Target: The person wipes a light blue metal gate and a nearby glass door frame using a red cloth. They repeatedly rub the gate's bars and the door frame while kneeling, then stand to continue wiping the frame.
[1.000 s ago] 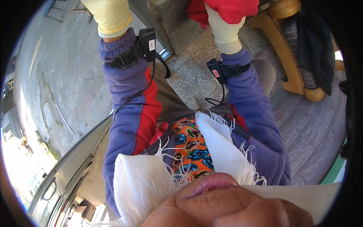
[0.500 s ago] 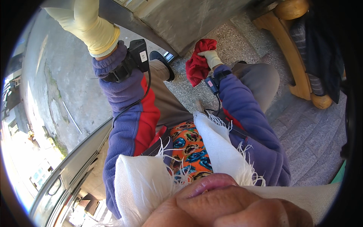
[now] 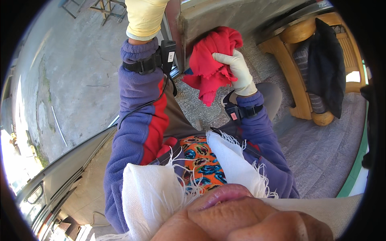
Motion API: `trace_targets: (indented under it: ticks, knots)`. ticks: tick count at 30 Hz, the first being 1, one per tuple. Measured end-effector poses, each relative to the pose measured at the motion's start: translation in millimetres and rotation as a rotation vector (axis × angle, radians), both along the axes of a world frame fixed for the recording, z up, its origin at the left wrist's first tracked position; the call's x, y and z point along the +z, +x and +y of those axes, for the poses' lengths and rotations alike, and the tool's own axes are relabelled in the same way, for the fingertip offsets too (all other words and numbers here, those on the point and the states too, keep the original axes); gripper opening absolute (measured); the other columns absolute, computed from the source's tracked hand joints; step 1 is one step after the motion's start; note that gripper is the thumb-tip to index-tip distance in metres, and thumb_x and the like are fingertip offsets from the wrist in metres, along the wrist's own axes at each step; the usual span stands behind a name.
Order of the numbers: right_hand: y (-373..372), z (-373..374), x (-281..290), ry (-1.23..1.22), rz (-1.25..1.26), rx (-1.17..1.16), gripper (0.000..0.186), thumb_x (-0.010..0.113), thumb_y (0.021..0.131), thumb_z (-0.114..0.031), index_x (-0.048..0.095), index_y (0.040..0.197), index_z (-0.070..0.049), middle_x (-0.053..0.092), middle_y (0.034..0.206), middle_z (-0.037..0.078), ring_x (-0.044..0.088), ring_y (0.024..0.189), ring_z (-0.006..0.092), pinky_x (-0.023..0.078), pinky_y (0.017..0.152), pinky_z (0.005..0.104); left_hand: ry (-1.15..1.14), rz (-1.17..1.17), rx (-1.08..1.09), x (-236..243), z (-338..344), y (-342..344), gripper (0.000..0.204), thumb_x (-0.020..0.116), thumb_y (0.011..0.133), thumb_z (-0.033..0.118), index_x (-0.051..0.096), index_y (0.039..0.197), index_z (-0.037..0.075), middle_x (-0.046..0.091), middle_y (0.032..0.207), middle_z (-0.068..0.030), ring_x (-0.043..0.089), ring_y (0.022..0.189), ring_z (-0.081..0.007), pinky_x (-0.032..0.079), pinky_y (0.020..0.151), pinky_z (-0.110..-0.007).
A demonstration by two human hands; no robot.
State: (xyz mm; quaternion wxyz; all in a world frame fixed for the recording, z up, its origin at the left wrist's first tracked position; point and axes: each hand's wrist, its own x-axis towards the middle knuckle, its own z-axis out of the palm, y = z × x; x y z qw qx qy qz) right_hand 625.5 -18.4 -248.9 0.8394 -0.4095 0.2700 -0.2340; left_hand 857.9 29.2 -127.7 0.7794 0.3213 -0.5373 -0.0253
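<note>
A bunched red cloth (image 3: 207, 54) hangs from my right hand (image 3: 240, 71), which wears a pale glove. The thumb lies over the cloth, and its loose, ragged lower end dangles above the speckled floor. My left hand (image 3: 146, 18), in a yellowish glove, is raised at the top edge beside the upright frame. Its fingers fall outside the picture, so what they touch is hidden. A black strapped device (image 3: 167, 56) sits on my left wrist and a similar device (image 3: 233, 112) on my right.
To the right stands a wooden armchair (image 3: 303, 80) with a dark cloth (image 3: 327, 68) draped over it. A grey low wall (image 3: 217, 16) runs behind the red cloth. On the left, concrete ground (image 3: 80, 80) stretches out, with a wooden stand (image 3: 106, 10) at the far end.
My right hand has lifted the red cloth nearer, and the cloth hangs more spread out. My left arm now appears farther right, with the hand at the top edge. The view has shifted.
</note>
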Motion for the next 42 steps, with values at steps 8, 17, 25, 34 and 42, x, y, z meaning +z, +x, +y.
trace_targets:
  ticks: [8,17,25,34,42]
  knots:
    - [-20,-77,80,-1.06,0.342,-0.669,0.046,0.082,0.073,-0.01,0.063,0.112,0.006,0.072,0.103,0.011,0.068,0.091,0.0211,0.054,0.083,0.0331,0.063,0.06,-0.061,3,10,0,0.099,0.078,0.071,0.009,0.025,0.154,0.0,0.045,0.145,-0.01,0.041,0.135,-0.0211,0.03,0.113,-0.033]
    - [35,-45,69,-1.768,0.322,-0.585,0.037,0.075,0.072,-0.019,0.069,0.108,-0.008,0.068,0.11,0.013,0.065,0.097,0.0375,0.052,0.083,0.0414,0.028,0.038,-0.065,5,10,3,0.099,0.079,0.071,0.009,0.025,0.154,0.0,0.043,0.146,-0.01,0.04,0.135,-0.0204,0.029,0.113,-0.033]
    - [0,-45,98,-1.784,0.018,-0.574,0.049,0.08,0.065,0.0,0.068,0.113,-0.001,0.065,0.123,0.016,0.065,0.105,0.0281,0.051,0.092,0.0343,0.069,0.036,-0.032,6,14,0,0.098,0.076,0.071,0.008,0.024,0.154,0.0,0.042,0.147,-0.0101,0.039,0.137,-0.0203,0.028,0.114,-0.033]
    - [-7,-180,112,-1.539,0.639,-0.642,0.048,0.084,0.07,-0.01,0.065,0.111,0.006,0.073,0.102,0.014,0.069,0.09,0.02,0.054,0.08,0.0312,0.039,0.015,-0.022,2,13,5,0.104,0.08,0.07,0.013,0.021,0.155,-0.001,0.039,0.15,-0.0122,0.035,0.139,-0.021,0.027,0.115,-0.034]
    - [25,-93,108,-1.784,0.265,-0.222,0.054,0.075,0.071,-0.012,0.065,0.124,-0.008,0.068,0.12,0.015,0.066,0.1,0.032,0.053,0.087,0.0393,0.055,0.054,0.012,1,13,0,0.099,0.075,0.072,0.01,0.022,0.155,-0.001,0.039,0.151,-0.011,0.037,0.139,-0.0215,0.028,0.114,-0.034]
